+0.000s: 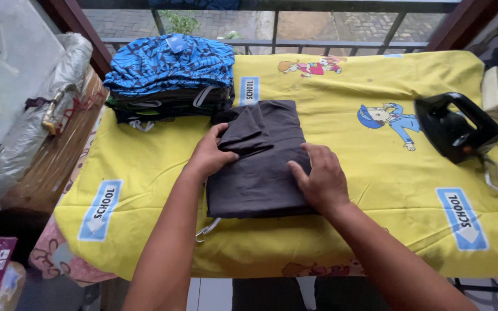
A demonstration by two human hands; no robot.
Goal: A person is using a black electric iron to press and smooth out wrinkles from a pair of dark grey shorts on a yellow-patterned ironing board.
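A dark grey folded garment (260, 178) lies in the middle of a yellow cartoon-print cloth (341, 115) that covers the table. My left hand (210, 154) grips a folded flap at the garment's upper left edge, thumb on top of the fabric. Flat on the garment's right side rests my right hand (320, 179), fingers spread and pressing down. A white drawstring loop (206, 230) pokes out from under the garment's near left corner.
A stack of folded clothes (171, 78) with a blue patterned piece on top stands at the back left. A black iron (455, 126) with a white cord sits at the right. A metal railing (295, 43) runs behind the table; a plastic-wrapped bundle (36, 115) lies left.
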